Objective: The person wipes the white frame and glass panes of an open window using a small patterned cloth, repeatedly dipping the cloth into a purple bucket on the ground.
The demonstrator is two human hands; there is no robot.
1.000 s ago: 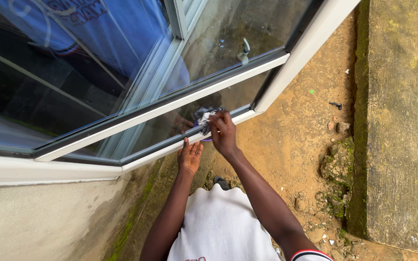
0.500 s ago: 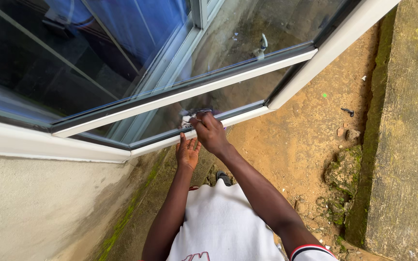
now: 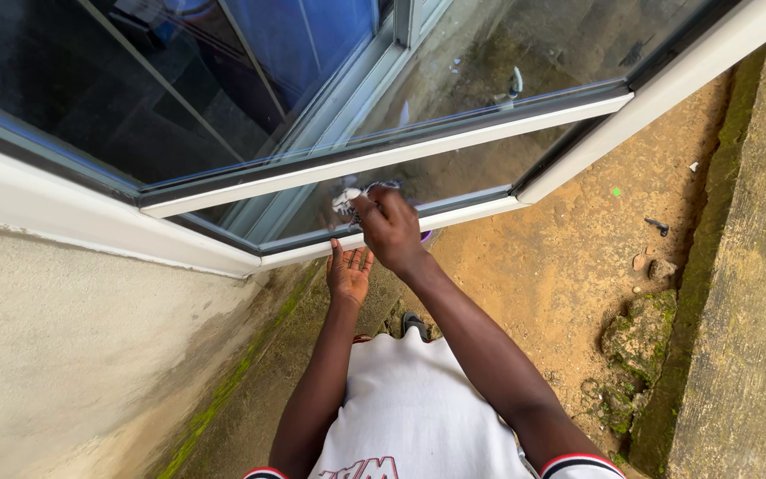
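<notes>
Head view: crumpled white-dark rag w/ glass

Soft, even daylight is falling over everything, throwing hardly any shadows on the sandy ground. The window glass is mirroring blue and grey shapes, hiding what lies behind it. Straight frame lines are bending slightly near the edges; focus is staying sharp throughout.

right hand with cloth on glass
</notes>
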